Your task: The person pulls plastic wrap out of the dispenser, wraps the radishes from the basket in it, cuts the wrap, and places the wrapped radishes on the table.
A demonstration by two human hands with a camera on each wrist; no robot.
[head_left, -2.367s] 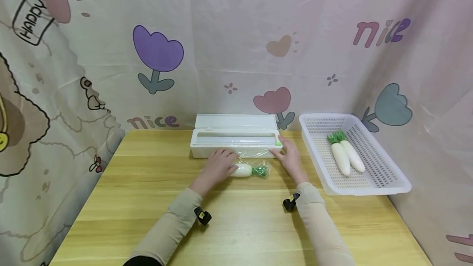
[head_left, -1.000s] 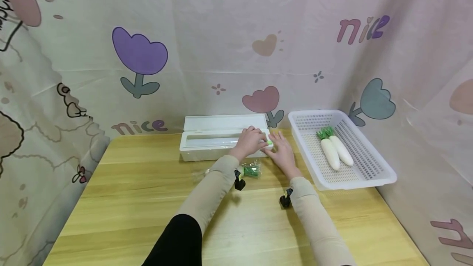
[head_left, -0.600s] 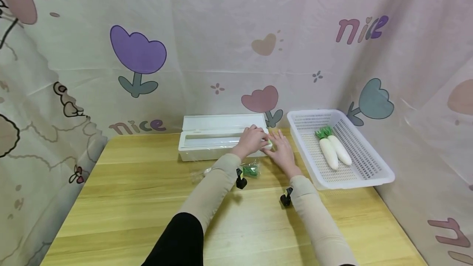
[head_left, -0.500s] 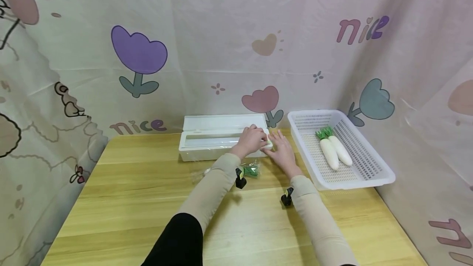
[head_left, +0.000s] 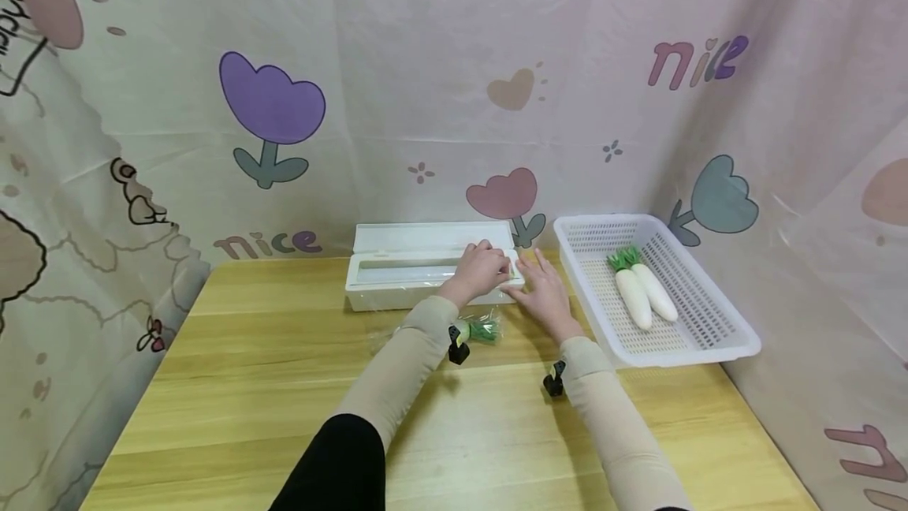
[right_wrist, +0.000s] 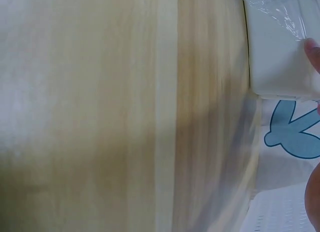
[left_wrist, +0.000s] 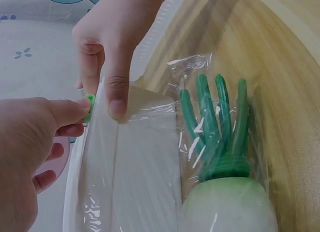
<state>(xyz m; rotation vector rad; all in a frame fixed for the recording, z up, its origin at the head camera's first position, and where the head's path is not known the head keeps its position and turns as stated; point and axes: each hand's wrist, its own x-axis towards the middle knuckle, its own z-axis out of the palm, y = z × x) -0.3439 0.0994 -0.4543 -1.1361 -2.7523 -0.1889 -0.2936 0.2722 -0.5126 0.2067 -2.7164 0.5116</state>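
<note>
A white cling film dispenser (head_left: 383,297) stands at the back of the table, lid raised. My left hand (head_left: 477,273) is at its right end, pinching the green slide cutter (left_wrist: 90,108) between thumb and forefinger. My right hand (head_left: 546,302) grips that same end, its thumb (left_wrist: 118,104) pressing film against the front wall and other fingers round the far side. Clear film (left_wrist: 150,114) runs from the dispenser over a white radish (left_wrist: 230,207) with green tops. In the head view my left forearm hides most of this radish.
A white perforated basket (head_left: 709,355) sits to the right, close to my right hand. Inside lie two white radishes (head_left: 641,294) with green tops. The patterned cloth (head_left: 418,101) hangs directly behind the dispenser, and the wooden table (head_left: 234,416) extends in front.
My left hand has left the radish, moved up and right, and taken hold of the slide cutter. The right hand stays at the dispenser's end. Little differs over the last half second.
</note>
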